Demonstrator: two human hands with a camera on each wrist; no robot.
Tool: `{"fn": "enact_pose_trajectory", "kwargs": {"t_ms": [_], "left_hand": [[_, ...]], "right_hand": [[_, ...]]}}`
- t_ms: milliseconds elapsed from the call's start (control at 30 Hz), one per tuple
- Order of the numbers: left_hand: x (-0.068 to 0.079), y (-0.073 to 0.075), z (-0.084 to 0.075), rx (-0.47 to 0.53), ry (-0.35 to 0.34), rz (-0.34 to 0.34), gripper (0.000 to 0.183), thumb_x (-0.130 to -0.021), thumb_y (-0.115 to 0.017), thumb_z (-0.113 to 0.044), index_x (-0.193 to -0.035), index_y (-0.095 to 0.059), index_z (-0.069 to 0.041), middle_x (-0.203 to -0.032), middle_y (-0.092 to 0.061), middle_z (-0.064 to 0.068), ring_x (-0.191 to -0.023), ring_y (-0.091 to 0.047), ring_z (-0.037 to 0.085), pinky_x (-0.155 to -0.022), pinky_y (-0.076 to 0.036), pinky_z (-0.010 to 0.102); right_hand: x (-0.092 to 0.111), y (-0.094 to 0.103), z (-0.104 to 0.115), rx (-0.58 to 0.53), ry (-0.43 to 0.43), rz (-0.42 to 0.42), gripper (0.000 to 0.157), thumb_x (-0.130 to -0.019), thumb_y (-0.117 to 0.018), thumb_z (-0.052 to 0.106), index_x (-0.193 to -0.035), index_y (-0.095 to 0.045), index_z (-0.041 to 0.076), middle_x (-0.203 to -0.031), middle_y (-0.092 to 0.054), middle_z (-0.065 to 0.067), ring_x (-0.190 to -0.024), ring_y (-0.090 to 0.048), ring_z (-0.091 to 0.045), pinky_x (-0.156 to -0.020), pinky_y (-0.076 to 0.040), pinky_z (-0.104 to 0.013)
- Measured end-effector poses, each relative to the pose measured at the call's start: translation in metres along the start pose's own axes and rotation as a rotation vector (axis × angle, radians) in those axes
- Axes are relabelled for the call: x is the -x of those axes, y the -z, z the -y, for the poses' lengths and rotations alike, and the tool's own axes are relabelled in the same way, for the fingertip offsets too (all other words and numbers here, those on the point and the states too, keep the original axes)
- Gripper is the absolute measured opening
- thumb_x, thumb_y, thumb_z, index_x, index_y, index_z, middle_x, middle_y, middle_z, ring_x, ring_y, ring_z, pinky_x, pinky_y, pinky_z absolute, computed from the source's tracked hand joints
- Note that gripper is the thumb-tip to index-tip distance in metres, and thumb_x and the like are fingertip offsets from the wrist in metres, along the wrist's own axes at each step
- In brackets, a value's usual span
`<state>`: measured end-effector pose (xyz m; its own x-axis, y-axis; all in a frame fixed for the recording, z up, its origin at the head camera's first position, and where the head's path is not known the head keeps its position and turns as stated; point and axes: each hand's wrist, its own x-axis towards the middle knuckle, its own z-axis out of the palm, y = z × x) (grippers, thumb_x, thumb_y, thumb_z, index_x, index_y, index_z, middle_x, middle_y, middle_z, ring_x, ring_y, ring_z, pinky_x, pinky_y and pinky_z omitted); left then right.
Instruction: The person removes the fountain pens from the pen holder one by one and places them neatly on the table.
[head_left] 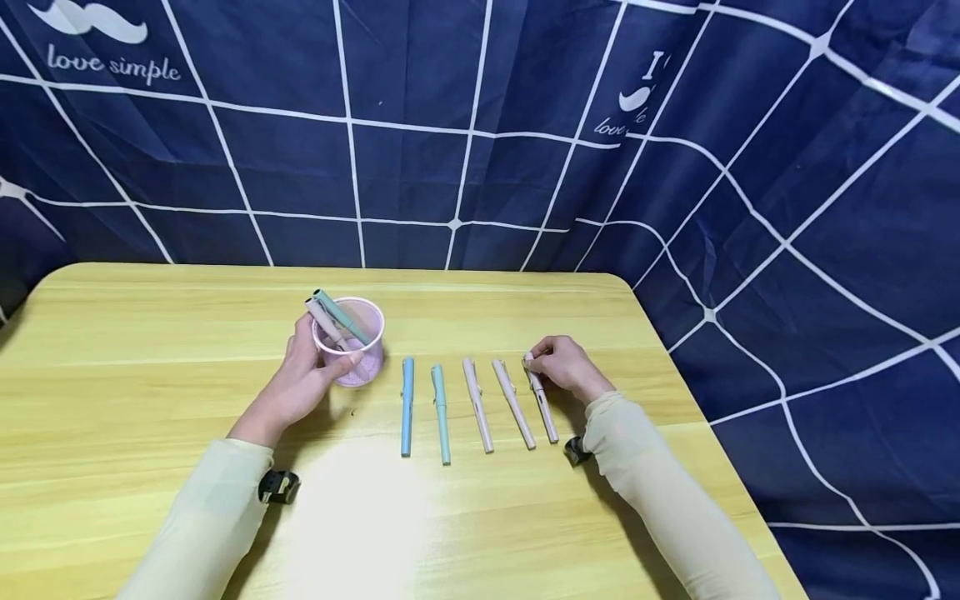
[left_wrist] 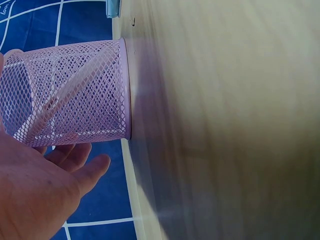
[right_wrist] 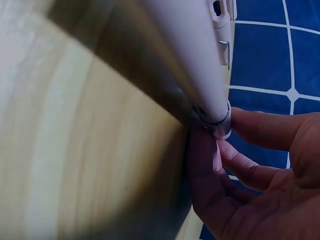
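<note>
A pink mesh pen cup [left_wrist: 75,95] stands upright on the table, and my left hand [head_left: 296,383] holds it round its near left side. Inside lean a green pen [head_left: 341,317] and a pale pink pen [head_left: 326,323], tops above the rim. At the right end of a row of pens, my right hand [head_left: 566,367] pinches the top end of a pale pink pen [head_left: 544,412] between thumb and fingers. In the right wrist view, the fingertips [right_wrist: 245,122] are at a silvery band near that pen's end.
Left of the held pen lie a blue pen [head_left: 407,408], a light teal pen [head_left: 441,417] and two more pale pink pens [head_left: 478,408], roughly side by side. The wooden table [head_left: 187,333] meets a dark blue gridded cloth [head_left: 412,167] at the back and right.
</note>
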<state>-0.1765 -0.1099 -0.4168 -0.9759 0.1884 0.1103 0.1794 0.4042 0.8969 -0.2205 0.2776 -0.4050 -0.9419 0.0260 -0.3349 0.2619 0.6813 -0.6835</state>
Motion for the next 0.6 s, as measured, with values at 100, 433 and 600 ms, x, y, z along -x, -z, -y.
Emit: {"fn": "enact_pose_trajectory", "kwargs": {"t_ms": [100,433,600], "left_hand": [[-0.0004,0.0005,0.0003,-0.004,-0.004,-0.003,0.075,-0.096,-0.062,-0.024,-0.147,-0.014,0.003,-0.135,-0.032,0.026,-0.125,-0.025,0.039,-0.106,-0.021,0.058],[-0.0017,0.0005,0.0018,-0.024,0.003,-0.003,0.078,-0.096,-0.062,-0.026,-0.149,-0.013,0.003,-0.136,-0.032,0.026,-0.123,-0.025,0.039,-0.106,-0.021,0.060],[-0.0012,0.0004,0.0011,-0.017,0.001,-0.004,0.077,-0.096,-0.062,-0.026,-0.148,-0.014,0.003,-0.136,-0.032,0.026,-0.123,-0.026,0.039,-0.106,-0.021,0.060]], "right_hand": [[-0.0007,0.0004,-0.0003,-0.004,0.005,-0.005,0.019,-0.092,-0.064,0.009,-0.106,-0.062,-0.003,-0.090,-0.063,-0.012,-0.073,-0.059,-0.019,-0.064,-0.049,-0.031],[0.0010,0.0008,-0.0034,0.019,0.040,-0.030,0.017,-0.093,-0.060,0.006,-0.108,-0.062,-0.002,-0.096,-0.061,-0.014,-0.080,-0.056,-0.022,-0.067,-0.046,-0.031],[0.0004,0.0001,-0.0053,0.011,0.039,-0.032,0.017,-0.093,-0.061,0.005,-0.108,-0.062,-0.003,-0.095,-0.061,-0.013,-0.079,-0.056,-0.021,-0.066,-0.047,-0.030]]}}
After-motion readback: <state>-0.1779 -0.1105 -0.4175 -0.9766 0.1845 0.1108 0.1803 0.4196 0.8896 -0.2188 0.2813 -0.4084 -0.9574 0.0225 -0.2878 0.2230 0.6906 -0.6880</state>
